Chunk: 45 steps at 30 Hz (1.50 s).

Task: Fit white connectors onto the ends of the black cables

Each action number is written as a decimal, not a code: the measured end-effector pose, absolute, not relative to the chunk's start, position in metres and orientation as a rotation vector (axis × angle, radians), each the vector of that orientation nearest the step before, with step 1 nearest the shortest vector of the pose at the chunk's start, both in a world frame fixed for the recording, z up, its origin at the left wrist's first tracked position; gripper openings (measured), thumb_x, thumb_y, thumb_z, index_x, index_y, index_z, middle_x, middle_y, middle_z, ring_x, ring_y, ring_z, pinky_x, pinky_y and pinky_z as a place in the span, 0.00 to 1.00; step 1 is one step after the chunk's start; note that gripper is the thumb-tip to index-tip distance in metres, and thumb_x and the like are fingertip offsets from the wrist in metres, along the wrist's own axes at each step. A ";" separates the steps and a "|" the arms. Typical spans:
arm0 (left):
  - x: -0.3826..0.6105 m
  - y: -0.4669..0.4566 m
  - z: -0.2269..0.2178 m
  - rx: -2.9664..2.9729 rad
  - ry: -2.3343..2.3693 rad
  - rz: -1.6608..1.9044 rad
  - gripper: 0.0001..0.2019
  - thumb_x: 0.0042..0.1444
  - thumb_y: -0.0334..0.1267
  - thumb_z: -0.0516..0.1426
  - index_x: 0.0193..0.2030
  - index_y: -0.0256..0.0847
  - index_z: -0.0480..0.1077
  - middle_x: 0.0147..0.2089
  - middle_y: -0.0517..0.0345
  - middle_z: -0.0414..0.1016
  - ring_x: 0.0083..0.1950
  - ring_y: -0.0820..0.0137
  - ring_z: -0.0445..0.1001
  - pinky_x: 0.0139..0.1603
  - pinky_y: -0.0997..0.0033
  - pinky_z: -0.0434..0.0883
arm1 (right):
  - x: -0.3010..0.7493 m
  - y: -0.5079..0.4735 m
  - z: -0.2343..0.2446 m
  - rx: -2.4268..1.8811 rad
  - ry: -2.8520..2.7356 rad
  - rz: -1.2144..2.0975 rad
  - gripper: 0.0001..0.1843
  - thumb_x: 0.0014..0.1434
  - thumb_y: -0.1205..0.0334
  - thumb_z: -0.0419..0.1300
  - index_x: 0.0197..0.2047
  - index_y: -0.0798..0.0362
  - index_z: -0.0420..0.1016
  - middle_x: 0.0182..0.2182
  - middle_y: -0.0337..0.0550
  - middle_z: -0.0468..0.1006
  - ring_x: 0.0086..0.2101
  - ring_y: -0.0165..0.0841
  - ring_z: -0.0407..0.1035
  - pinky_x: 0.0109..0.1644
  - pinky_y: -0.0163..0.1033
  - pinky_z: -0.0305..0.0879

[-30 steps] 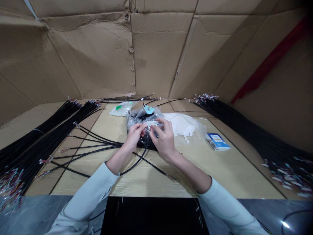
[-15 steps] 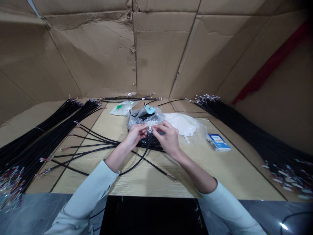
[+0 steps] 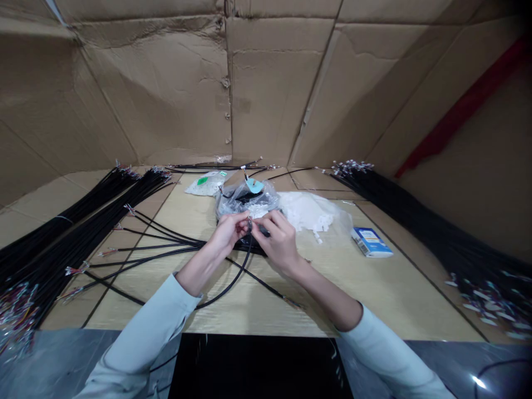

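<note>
The fingertips of the left hand (image 3: 228, 233) and the right hand (image 3: 279, 239) close narrowly on a thin crimped cable end (image 3: 250, 224), pinching it between them just above a clear plastic bag (image 3: 245, 203). From that end a black cable (image 3: 233, 280) drops past the left wrist and curves toward the near table edge (image 3: 266, 331). The hands sit almost touching, with only a narrow gap at the pinch.

The bag, holding coiled black cable and topped by a teal tag (image 3: 254, 186), lies right behind the hands. A white-filled plastic bag (image 3: 311, 213) touches its right side, and a small bag with a green label (image 3: 206, 184) lies beyond it. Loose black cables (image 3: 158, 248) fan out beneath the left forearm, their ends reaching toward the left table edge. A blue and white box (image 3: 371, 242) sits well right of the right hand. Thick bundles of black cable (image 3: 83, 227) (image 3: 419, 221) line both sides, against the cardboard walls (image 3: 145, 94) that box in the far edge
</note>
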<state>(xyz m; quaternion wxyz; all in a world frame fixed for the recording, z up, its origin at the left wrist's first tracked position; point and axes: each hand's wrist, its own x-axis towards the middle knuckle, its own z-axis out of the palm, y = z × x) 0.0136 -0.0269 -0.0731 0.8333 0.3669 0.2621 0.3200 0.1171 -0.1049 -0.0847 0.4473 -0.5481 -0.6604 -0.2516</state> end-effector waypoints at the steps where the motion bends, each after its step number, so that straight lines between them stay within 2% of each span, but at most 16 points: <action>1: 0.014 -0.028 -0.072 0.738 0.559 0.680 0.08 0.43 0.31 0.60 0.22 0.33 0.63 0.16 0.65 0.58 0.18 0.83 0.59 0.21 0.84 0.59 | 0.116 -0.105 -0.086 -1.368 -1.631 -0.612 0.06 0.56 0.68 0.54 0.29 0.55 0.71 0.24 0.42 0.67 0.28 0.30 0.62 0.32 0.35 0.61; 5: 0.016 -0.033 -0.065 0.589 0.602 0.655 0.07 0.46 0.28 0.57 0.21 0.33 0.61 0.16 0.65 0.58 0.17 0.83 0.59 0.20 0.83 0.60 | 0.114 -0.103 -0.088 -1.391 -1.610 -0.594 0.07 0.57 0.67 0.53 0.28 0.55 0.69 0.24 0.42 0.67 0.28 0.30 0.62 0.32 0.36 0.61; 10: 0.017 -0.036 -0.064 0.555 0.604 0.651 0.09 0.46 0.27 0.57 0.21 0.35 0.59 0.16 0.65 0.57 0.17 0.83 0.58 0.20 0.83 0.60 | 0.112 -0.102 -0.091 -1.397 -1.607 -0.612 0.07 0.57 0.68 0.53 0.28 0.56 0.68 0.24 0.43 0.66 0.29 0.31 0.63 0.32 0.36 0.61; 27: 0.016 -0.035 -0.074 0.678 0.544 0.740 0.13 0.39 0.33 0.61 0.21 0.35 0.58 0.17 0.67 0.56 0.19 0.83 0.57 0.21 0.82 0.57 | 0.115 -0.105 -0.084 -1.410 -1.630 -0.647 0.07 0.56 0.69 0.52 0.28 0.54 0.69 0.24 0.43 0.67 0.28 0.31 0.62 0.32 0.36 0.59; 45: 0.016 -0.033 -0.078 0.804 0.529 0.790 0.14 0.38 0.35 0.63 0.19 0.34 0.59 0.16 0.66 0.57 0.19 0.82 0.57 0.22 0.79 0.57 | 0.116 -0.104 -0.086 -1.399 -1.607 -0.664 0.07 0.56 0.68 0.53 0.27 0.55 0.68 0.24 0.42 0.68 0.28 0.30 0.62 0.32 0.36 0.60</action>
